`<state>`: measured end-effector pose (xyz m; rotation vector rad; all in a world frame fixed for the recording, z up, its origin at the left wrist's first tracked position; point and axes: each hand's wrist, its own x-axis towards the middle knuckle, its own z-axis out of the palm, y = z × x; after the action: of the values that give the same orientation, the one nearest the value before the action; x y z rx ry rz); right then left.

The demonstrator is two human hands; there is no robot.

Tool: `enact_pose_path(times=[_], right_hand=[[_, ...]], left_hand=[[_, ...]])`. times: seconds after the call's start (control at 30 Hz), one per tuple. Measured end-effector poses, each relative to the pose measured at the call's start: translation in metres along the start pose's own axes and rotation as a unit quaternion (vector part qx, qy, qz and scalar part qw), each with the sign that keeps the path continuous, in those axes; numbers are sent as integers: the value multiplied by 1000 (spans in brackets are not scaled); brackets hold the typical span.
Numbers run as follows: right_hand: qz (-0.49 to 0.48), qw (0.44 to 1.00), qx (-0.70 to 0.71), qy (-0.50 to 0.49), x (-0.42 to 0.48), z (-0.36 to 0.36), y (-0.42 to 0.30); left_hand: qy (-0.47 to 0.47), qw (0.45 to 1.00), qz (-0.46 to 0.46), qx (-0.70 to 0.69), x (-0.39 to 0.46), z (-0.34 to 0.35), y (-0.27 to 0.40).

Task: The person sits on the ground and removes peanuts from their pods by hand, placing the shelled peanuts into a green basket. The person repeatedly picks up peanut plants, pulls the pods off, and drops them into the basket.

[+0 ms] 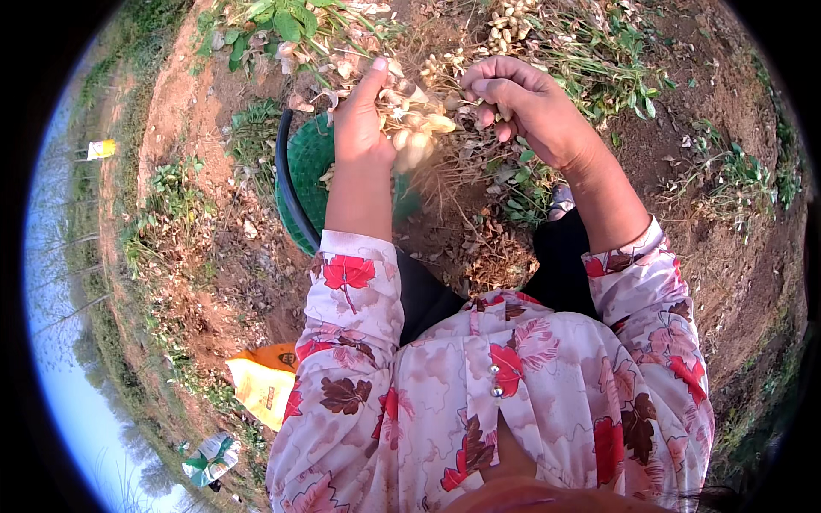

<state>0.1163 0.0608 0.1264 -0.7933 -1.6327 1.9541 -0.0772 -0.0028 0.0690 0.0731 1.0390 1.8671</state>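
Note:
My left hand (364, 118) grips a bunch of dry peanut plants (314, 29), green leaves on the far side and a cluster of peanut pods (417, 131) hanging at the near side. Part of the cluster is blurred. My right hand (513, 106) is just right of the cluster, thumb and fingers drawn together; something small and pale seems to lie between them, though the fingers hide most of it. Beneath my left forearm stands a green basket (304, 186) with a black handle (285, 173); a few pods show inside.
Pulled peanut plants (609, 70) with a heap of pods (508, 25) lie on the soil at the far right. My shoe (561, 200) is near more leaves. A yellow-orange bag (266, 381) and a white-green bag (211, 458) lie at the left, and a yellow-white object (101, 149) farther off.

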Motion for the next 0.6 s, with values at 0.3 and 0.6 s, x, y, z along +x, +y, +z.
enact_pose_path(times=[0.3,0.6], right_hand=[[-199,895,-397,46,5,29,35],[-81,956,-279,-45,21,17,35]], left_hand=[[33,999,4,14,-12,14,-5],[49,982,88,161,-18,17,-5]])
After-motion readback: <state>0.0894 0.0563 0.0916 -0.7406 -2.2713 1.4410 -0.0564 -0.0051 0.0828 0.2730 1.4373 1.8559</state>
